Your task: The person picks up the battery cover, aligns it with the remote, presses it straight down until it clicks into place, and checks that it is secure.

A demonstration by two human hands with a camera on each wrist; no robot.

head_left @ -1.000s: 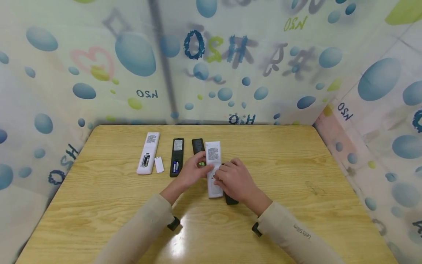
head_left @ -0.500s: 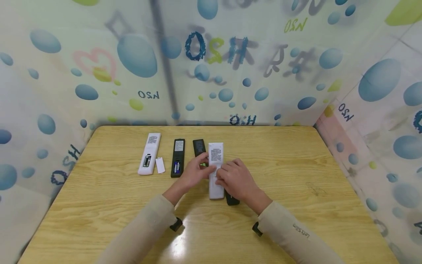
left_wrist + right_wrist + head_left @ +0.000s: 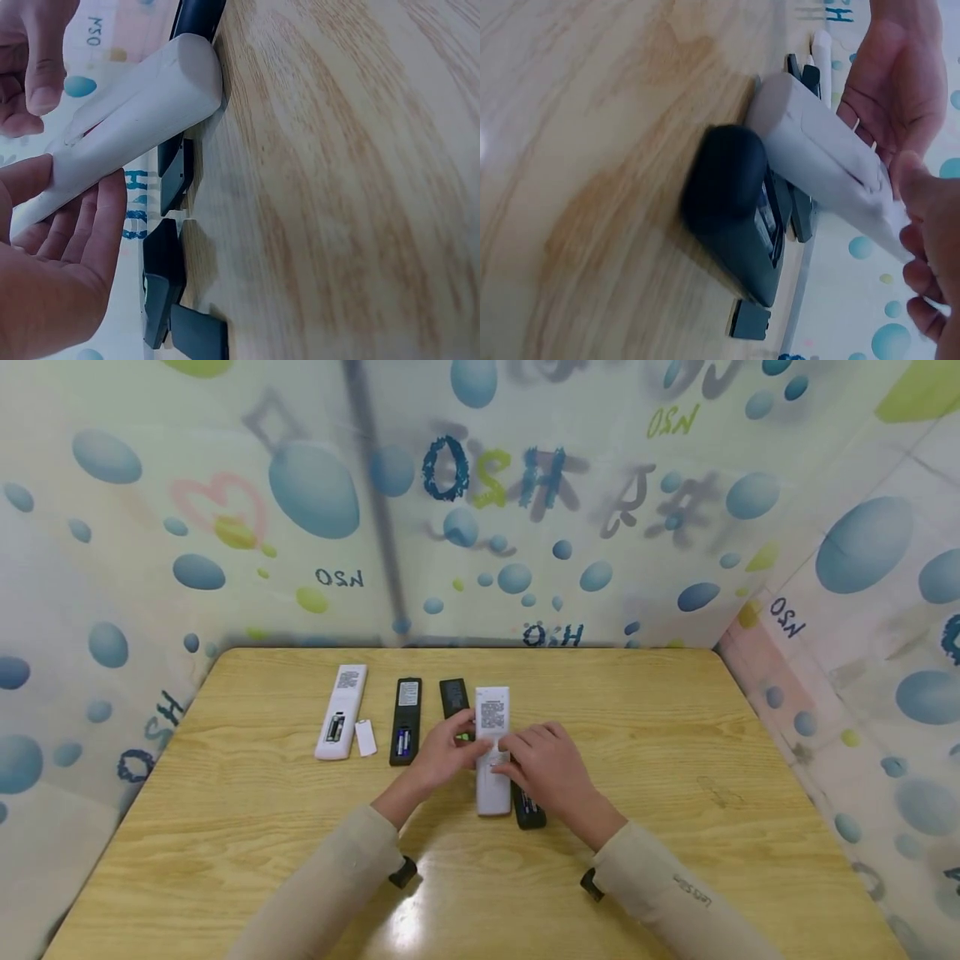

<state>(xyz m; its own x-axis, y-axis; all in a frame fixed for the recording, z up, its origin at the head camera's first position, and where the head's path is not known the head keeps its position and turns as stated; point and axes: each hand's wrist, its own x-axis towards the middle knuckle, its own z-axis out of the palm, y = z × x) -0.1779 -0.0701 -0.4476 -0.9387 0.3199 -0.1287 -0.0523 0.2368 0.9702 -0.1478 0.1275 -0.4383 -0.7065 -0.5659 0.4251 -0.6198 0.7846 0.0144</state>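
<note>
My left hand (image 3: 442, 756) holds a white remote control (image 3: 492, 797), back side up, thumb on top and fingers beneath. In the left wrist view the remote is tilted above the table. A battery cover (image 3: 836, 146) lies on its back, with a thin reddish slit along one edge. My right hand (image 3: 551, 768) hovers over the cover, thumb and forefinger parted; in the left wrist view its thumb is clear of the remote. Under that hand lies a black remote control (image 3: 530, 814) with batteries in its uncovered compartment.
Further left lie another white remote (image 3: 341, 714), its loose white cover (image 3: 365, 737), and a black remote (image 3: 406, 702) with blue batteries. A second black remote (image 3: 453, 695) sits behind my left hand. A small black piece (image 3: 750, 320) lies on the wooden table (image 3: 660, 860).
The red bit on the white remote's back, visible a second ago, is no longer seen from the head. My right hand has shifted right and its thumb and forefinger have spread.
</note>
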